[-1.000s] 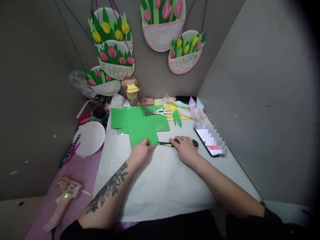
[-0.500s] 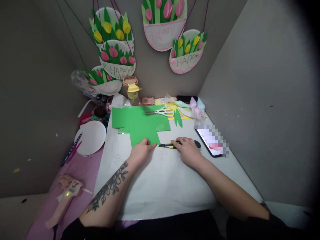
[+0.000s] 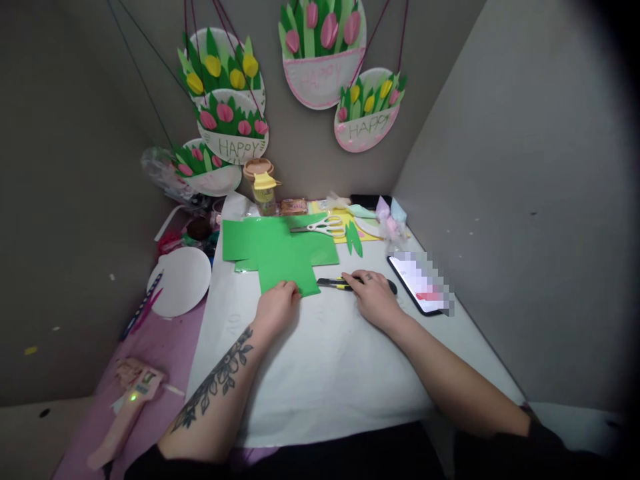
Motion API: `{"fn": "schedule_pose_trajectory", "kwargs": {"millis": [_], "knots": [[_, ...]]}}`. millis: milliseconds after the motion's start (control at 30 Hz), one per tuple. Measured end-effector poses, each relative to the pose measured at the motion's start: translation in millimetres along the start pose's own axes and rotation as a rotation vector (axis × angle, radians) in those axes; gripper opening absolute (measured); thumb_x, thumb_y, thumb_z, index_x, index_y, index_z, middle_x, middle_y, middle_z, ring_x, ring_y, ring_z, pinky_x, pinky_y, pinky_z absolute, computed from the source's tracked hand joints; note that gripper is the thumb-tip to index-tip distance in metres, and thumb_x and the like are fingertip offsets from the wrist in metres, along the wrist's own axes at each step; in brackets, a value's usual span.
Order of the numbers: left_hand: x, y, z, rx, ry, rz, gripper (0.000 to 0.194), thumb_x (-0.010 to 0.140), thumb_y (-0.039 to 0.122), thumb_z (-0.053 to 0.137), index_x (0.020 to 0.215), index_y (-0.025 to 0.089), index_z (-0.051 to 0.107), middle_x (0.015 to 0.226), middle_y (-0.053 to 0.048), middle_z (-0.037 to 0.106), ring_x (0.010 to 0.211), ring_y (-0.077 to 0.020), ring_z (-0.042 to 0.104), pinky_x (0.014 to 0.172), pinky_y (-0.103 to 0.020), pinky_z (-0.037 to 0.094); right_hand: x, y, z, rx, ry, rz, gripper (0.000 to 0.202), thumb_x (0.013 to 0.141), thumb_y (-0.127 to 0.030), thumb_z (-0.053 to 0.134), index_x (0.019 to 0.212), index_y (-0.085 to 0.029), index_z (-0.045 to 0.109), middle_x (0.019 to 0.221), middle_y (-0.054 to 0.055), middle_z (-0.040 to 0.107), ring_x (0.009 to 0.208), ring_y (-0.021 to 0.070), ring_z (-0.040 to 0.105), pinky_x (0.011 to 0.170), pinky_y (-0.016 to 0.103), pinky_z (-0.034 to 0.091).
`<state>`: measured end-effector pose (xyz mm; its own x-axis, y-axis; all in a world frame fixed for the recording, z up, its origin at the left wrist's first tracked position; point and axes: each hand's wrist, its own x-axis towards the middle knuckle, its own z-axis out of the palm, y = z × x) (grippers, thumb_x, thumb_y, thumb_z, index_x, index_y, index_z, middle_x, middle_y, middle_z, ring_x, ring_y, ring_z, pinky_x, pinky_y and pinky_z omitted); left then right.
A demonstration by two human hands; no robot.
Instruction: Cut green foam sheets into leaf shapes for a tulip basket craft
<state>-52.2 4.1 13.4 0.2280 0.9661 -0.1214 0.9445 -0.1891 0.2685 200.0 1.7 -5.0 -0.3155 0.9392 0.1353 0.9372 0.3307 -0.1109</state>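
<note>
Green paper (image 3: pixel 283 250) lies in overlapping sheets on the white-covered table. My left hand (image 3: pixel 277 305) is closed on the near edge of the green paper, its fingertips curled at the sheet. To its right, my right hand (image 3: pixel 373 297) rests over a black and yellow utility knife (image 3: pixel 330 285), its fingers closed round the handle. The knife lies flat, its front end just right of the paper's near corner. White-handled scissors (image 3: pixel 327 227) lie on top of the green paper. Cut green leaf shapes (image 3: pixel 354 239) are right of the scissors.
A phone (image 3: pixel 417 283) lies right of my right hand. At the back stand a cup (image 3: pixel 264 193) and wrapped sweets (image 3: pixel 393 220). On the left are a white plate (image 3: pixel 183 283) and a pink glue gun (image 3: pixel 127 417). Decorated plates (image 3: pixel 320 80) hang on the wall.
My left hand's extended thumb and finger have curled in at the paper's near edge. The sheet's near right corner now shows beside them. My right hand still holds the knife.
</note>
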Motion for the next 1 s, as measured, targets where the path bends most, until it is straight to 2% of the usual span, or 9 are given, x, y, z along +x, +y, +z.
{"fn": "schedule_pose_trajectory", "kwargs": {"millis": [267, 433, 633, 867, 1000], "knots": [[9.3, 14.3, 0.5, -0.034, -0.023, -0.006, 0.019, 0.091, 0.026, 0.042, 0.092, 0.019, 0.060, 0.096, -0.006, 0.066, 0.086, -0.0193, 0.060, 0.071, -0.029, 0.041, 8.6, 6.8, 0.4, 0.006, -0.027, -0.038, 0.062, 0.075, -0.002, 0.046, 0.132, -0.025, 0.054, 0.122, 0.011, 0.058, 0.114, 0.0251, 0.046, 0.106, 0.048, 0.016], [6.6, 14.8, 3.1, -0.066, 0.015, -0.035, 0.025, 0.092, 0.026, 0.040, 0.101, 0.020, 0.063, 0.100, -0.007, 0.064, 0.091, -0.0191, 0.058, 0.076, -0.028, 0.042, 7.6, 10.2, -2.4, 0.015, -0.045, -0.054, 0.061, 0.076, -0.001, 0.044, 0.131, -0.026, 0.054, 0.121, 0.010, 0.058, 0.112, 0.0239, 0.047, 0.106, 0.050, 0.017], [-2.1, 2.7, 4.9, 0.013, -0.048, 0.144, 0.044, 0.092, 0.019, 0.036, 0.127, 0.037, 0.056, 0.109, -0.004, 0.057, 0.091, -0.0194, 0.055, 0.075, -0.028, 0.040, 1.2, 9.2, -4.2, 0.026, -0.062, -0.055, 0.061, 0.077, -0.001, 0.043, 0.132, -0.026, 0.054, 0.122, 0.010, 0.058, 0.113, 0.0236, 0.046, 0.107, 0.050, 0.016], [-5.7, 3.7, 3.9, 0.102, -0.078, 0.177, 0.044, 0.093, 0.023, 0.037, 0.131, 0.040, 0.052, 0.108, -0.005, 0.054, 0.093, -0.0206, 0.051, 0.077, -0.028, 0.039, -0.4, 3.8, -4.8, -0.012, -0.075, -0.066, 0.064, 0.075, -0.002, 0.043, 0.134, -0.026, 0.052, 0.121, 0.011, 0.058, 0.112, 0.0249, 0.046, 0.105, 0.049, 0.016], [-5.5, 4.4, 3.9, 0.072, -0.084, 0.161, 0.043, 0.094, 0.025, 0.036, 0.130, 0.039, 0.053, 0.109, -0.005, 0.054, 0.095, -0.0203, 0.050, 0.079, -0.028, 0.039, 1.9, 1.3, -5.2, -0.006, -0.077, -0.072, 0.062, 0.076, -0.003, 0.045, 0.133, -0.025, 0.054, 0.122, 0.011, 0.058, 0.111, 0.0254, 0.046, 0.099, 0.042, 0.024]]}}
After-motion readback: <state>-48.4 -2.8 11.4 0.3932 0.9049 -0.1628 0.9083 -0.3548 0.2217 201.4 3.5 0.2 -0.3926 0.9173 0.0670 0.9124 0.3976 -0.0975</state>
